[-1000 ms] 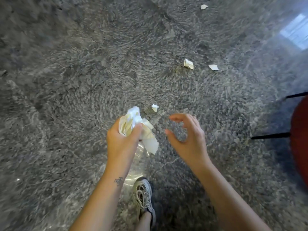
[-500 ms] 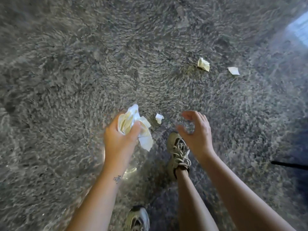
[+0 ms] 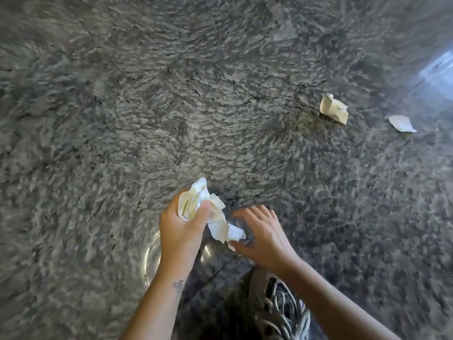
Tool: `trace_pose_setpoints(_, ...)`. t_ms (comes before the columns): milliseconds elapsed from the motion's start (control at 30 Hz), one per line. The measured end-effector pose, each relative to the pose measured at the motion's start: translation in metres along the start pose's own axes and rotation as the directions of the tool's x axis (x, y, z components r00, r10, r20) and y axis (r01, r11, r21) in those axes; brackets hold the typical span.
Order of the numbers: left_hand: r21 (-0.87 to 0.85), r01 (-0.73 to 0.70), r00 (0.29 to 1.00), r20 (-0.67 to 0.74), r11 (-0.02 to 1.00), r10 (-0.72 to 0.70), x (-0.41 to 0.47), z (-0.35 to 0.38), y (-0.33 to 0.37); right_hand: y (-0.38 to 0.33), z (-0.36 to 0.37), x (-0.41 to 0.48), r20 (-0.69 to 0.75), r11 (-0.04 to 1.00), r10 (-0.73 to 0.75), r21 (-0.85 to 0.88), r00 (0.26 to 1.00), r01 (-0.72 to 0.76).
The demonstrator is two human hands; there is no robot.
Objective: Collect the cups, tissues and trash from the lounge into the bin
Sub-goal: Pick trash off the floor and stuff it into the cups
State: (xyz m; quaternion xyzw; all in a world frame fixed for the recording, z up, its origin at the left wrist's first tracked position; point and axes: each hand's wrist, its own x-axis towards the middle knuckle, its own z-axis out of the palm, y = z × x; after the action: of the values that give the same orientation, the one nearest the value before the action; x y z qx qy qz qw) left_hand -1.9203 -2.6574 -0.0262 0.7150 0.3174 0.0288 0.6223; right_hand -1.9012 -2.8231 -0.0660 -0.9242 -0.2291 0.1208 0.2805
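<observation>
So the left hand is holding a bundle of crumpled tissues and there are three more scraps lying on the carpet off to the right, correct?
Not quite. The head view shows two scraps on the carpet to the right, a crumpled one and a flat one, not three. The left hand does hold the bundle of crumpled tissues.

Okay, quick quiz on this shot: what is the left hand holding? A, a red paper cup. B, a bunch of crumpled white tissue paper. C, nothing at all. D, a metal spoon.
B. The left hand is closed around a wad of crumpled white tissue paper, with loose ends hanging toward the right hand.
</observation>
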Motion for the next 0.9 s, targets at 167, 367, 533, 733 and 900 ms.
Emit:
trace_pose_setpoints(167,0.038,-0.038,0.999,0.02,0.999,0.037,0.012,0.0,-0.014,0.012,0.027,-0.006,0.057,1.0,-0.006,-0.014,0.998,0.007)
trace_pose_setpoints(367,0.079,-0.057,0.996,0.068,0.995,0.051,0.017,-0.003,-0.02,0.014,0.037,0.0,0.044,0.999,0.023,-0.039,0.999,-0.021)
trace_pose_setpoints(533,0.05,-0.06,0.993,0.101,0.997,0.054,0.029,0.007,-0.015,0.017,0.019,0.013,-0.071,0.999,0.043,0.023,0.997,-0.041)
trace_pose_setpoints(733,0.024,-0.073,0.983,0.169,0.997,0.068,0.047,0.034,0.003,-0.002,-0.038,0.043,-0.551,0.942,0.245,0.33,0.797,-0.061)
trace_pose_setpoints(900,-0.111,-0.036,0.963,0.261,0.993,0.064,0.043,0.058,0.018,-0.017,-0.046,0.055,-0.63,0.972,0.106,0.227,0.77,0.052)
